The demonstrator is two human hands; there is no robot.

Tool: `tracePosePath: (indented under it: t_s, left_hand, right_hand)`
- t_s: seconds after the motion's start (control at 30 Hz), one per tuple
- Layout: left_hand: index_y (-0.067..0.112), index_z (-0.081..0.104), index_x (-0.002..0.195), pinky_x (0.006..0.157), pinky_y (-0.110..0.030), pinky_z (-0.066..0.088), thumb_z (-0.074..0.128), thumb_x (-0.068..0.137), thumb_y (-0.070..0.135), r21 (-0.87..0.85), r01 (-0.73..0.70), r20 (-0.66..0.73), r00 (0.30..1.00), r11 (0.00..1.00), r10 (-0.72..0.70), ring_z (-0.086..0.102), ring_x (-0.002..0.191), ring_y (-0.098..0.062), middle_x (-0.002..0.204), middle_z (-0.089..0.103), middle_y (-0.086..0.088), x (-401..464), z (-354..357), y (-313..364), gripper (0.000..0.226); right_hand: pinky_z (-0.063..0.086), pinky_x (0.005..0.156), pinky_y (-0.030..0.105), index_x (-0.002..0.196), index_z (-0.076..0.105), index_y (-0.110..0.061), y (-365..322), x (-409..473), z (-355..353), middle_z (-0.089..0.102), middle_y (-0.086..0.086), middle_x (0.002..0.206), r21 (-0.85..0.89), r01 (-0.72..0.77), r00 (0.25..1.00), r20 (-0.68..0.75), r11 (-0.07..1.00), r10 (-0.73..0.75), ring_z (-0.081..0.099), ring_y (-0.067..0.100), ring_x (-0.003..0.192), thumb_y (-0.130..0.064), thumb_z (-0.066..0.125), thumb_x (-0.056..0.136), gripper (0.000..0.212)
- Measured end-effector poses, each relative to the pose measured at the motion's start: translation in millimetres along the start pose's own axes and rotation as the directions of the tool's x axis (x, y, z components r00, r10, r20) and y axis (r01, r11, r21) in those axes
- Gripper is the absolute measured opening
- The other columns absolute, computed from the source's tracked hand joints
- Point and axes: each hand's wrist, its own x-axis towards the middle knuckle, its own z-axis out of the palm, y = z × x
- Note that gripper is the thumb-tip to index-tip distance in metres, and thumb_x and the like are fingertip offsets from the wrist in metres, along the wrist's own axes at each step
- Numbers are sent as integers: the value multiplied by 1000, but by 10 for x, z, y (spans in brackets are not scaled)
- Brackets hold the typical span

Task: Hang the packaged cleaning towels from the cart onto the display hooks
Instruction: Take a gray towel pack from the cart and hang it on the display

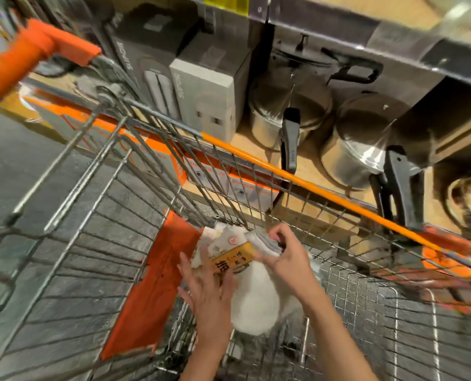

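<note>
Packaged white cleaning towels (230, 247) with a yellow-orange label lie in a heap at the bottom of the wire shopping cart (72, 251). A larger white bundle (256, 303) lies just below them. My left hand (211, 287) rests flat on the labelled pack, fingers spread. My right hand (281, 257) pinches the upper right end of the same pack, thumb under, fingers over its folded edge. No display hooks are in view.
The cart has an orange handle (36, 50), an orange rim strip (297, 180) and an orange flap (157, 281) inside. Beyond it a wooden shelf holds grey boxes (206, 97) and steel pressure cookers (289, 116) with black handles. A shelf edge (366, 31) overhangs above.
</note>
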Motion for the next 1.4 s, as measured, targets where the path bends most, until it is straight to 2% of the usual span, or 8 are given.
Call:
tracePosePath:
  t_s: [0.13, 0.3, 0.43, 0.6, 1.0, 1.13, 1.27, 1.4]
  left_hand:
    - [61, 5, 139, 103, -56, 39, 60, 78, 50, -285, -1, 15, 1000, 958, 6, 19, 143, -23, 149, -20, 30, -46, -135, 287, 83]
    - [55, 5, 138, 104, -41, 42, 63, 80, 28, -313, -122, 14, 991, 942, 133, 9, 142, -11, 154, -19, 9, -33, -373, 744, 86]
    - [45, 10, 143, 90, -1, 36, 69, 79, 22, -283, -308, -107, 951, 908, 289, 11, 131, 21, 154, -8, -17, 20, -635, 1108, 90]
    - [64, 0, 135, 110, -48, 34, 73, 63, 49, -380, -342, -151, 940, 860, 307, 23, 142, -21, 152, -7, 13, 105, -951, 1545, 104]
    - [73, 2, 124, 114, -35, 28, 77, 48, 50, -577, -390, -87, 903, 718, 421, 28, 137, -6, 148, 20, 5, 24, -1699, 2564, 109]
    - [70, 8, 124, 112, -31, 32, 78, 44, 69, -613, -361, 41, 874, 703, 484, 36, 133, -2, 147, 29, 6, -117, -1901, 2743, 107]
    - [64, 4, 125, 97, -11, 36, 68, 29, 85, -630, -322, 169, 831, 707, 530, 42, 117, 17, 130, 27, 35, -234, -2088, 2986, 117]
    - [65, 0, 133, 106, -24, 28, 66, 31, 86, -610, -373, 225, 764, 699, 604, 32, 123, 11, 115, 14, 52, -378, -2253, 3147, 123]
  right_hand:
    - [38, 69, 29, 78, 43, -24, -189, -152, -203, 51, -6, 76, 59, 24, 999, -33, 998, -22, 44, 6, 70, -13, 82, 66, 42]
    - [36, 63, 9, 79, 45, -18, -564, -293, -394, 45, -12, 73, 124, 62, 993, -110, 990, -48, 42, -6, 64, -6, 82, 66, 40]
    - [39, 55, 6, 84, 48, -9, -925, -426, -570, 51, -12, 70, 195, 115, 983, -165, 974, -83, 50, -10, 59, 2, 80, 66, 38]
    - [44, 49, 8, 96, 51, -9, -1428, -609, -867, 64, -7, 82, 312, 135, 978, -194, 940, -76, 61, -8, 60, -2, 78, 70, 38]
    - [57, 73, 44, 96, 55, -21, -2319, -1096, -1452, 71, 6, 93, 462, 306, 935, -309, 832, -172, 70, 29, 84, -12, 86, 57, 51]
    - [56, 59, 29, 99, 53, -16, -2497, -1294, -1598, 74, 2, 84, 554, 361, 919, -348, 750, -185, 71, 19, 73, -5, 81, 53, 55]
    - [55, 57, 27, 107, 55, -15, -2605, -1467, -1701, 74, 4, 88, 627, 365, 921, -350, 688, -170, 71, 19, 75, -8, 84, 42, 72]
    - [57, 64, 31, 115, 55, -14, -2684, -1647, -1776, 72, 10, 99, 646, 413, 899, -401, 642, -175, 71, 27, 88, -35, 95, 22, 104]
